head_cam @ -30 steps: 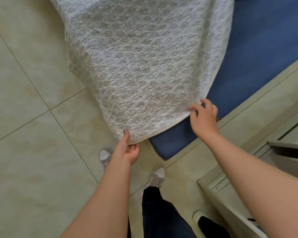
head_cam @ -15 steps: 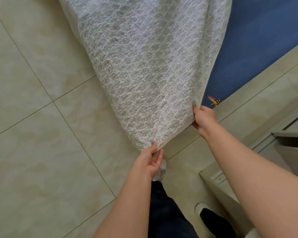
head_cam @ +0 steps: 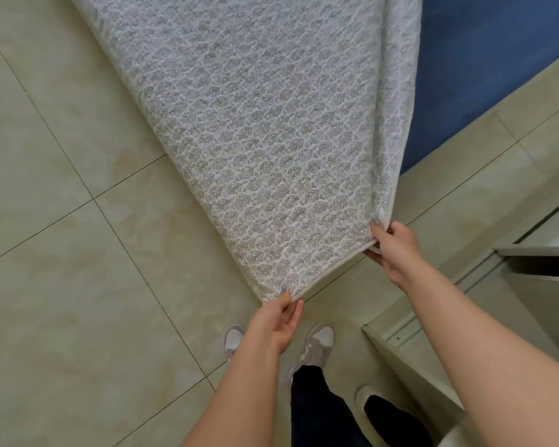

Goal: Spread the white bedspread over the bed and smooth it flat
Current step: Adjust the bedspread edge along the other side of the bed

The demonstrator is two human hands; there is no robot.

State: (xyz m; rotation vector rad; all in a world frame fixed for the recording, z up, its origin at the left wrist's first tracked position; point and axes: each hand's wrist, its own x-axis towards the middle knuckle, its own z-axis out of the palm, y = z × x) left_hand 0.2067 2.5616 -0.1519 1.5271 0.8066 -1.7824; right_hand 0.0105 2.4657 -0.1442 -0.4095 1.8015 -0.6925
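The white bedspread (head_cam: 259, 137), textured with a small floral pattern, hangs stretched from the top of the view down toward me. My left hand (head_cam: 276, 321) pinches its lower hem at the near corner. My right hand (head_cam: 392, 248) grips the same hem further right, where the cloth folds over on itself. The bed (head_cam: 484, 69) shows as a blue surface at the upper right, partly covered by the bedspread.
Beige floor tiles (head_cam: 55, 285) lie to the left and below. A pale cabinet (head_cam: 433, 359) with an open drawer stands at the right. My feet in grey shoes (head_cam: 317, 346) are below the hem, and a black slipper (head_cam: 391, 417) lies beside them.
Both hands have pulled the bedspread's hem back toward me and to the right. The cloth now covers the blue bed corner that showed before.
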